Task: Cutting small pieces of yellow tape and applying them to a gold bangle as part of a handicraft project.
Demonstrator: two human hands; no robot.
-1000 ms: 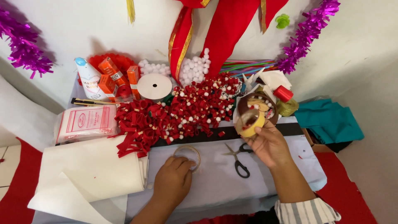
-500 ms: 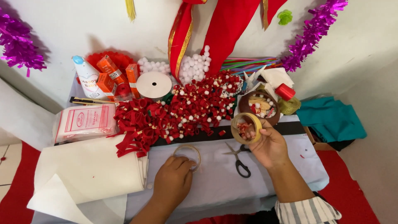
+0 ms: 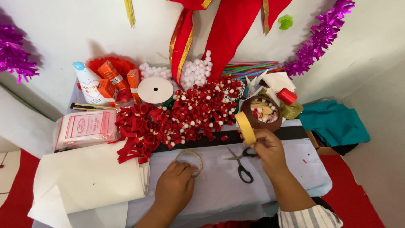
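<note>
**Tape roll turned edge-on over a crowded craft table**

At centre right of the frame, the right hand [image 3: 268, 148] pinches a yellow roll of tape [image 3: 245, 127], a flat paper-like band now seen nearly edge-on; half a second ago its open face showed as a full ring. The left hand [image 3: 176, 185], lower centre, presses its fingertips on a thin wooden hoop [image 3: 189, 162] lying flat on the pale cloth-covered table [image 3: 303, 169], as it did before. Black-handled scissors [image 3: 241, 162] lie just beside the right hand. Above them spreads a heap of curled red felt pieces with white pompoms [image 3: 177, 118], a round brown bowl [image 3: 263, 116], and a white ribbon spool [image 3: 155, 90]. Rolled white felt [image 3: 84, 177] sits lower left.
</note>
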